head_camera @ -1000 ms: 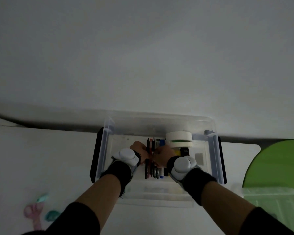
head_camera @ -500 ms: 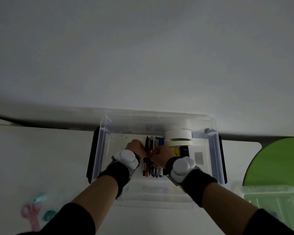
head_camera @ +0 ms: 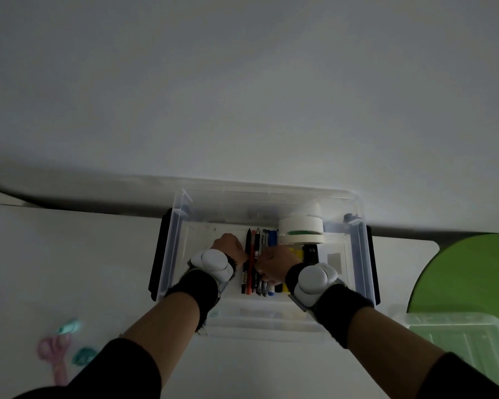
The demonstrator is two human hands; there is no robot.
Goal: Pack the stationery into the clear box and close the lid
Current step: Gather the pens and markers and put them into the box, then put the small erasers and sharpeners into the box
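Observation:
The clear box (head_camera: 357, 254) stands open on the white table, with black latches on both ends. A row of pens (head_camera: 252, 240) lies inside it, next to a yellow item (head_camera: 298, 254) and a black item (head_camera: 311, 253). Stacked tape rolls (head_camera: 300, 230) sit at the box's back right. My left hand (head_camera: 229, 249) is inside the box with its fingers curled against the leftmost black pen. My right hand (head_camera: 275, 262) lies over the middle of the pens, fingers curled down on them. A clear plastic panel (head_camera: 265, 321), maybe the lid, lies along the box's near side.
Pink scissors (head_camera: 55, 355) and small teal pieces (head_camera: 82, 355) lie at the lower left of the table. A green round surface (head_camera: 470, 272) is at the right. A second clear bin (head_camera: 458, 338) stands at the lower right. A wall rises behind the box.
Both hands stay on the pens and have shifted only slightly toward the box's back. The view has moved a little.

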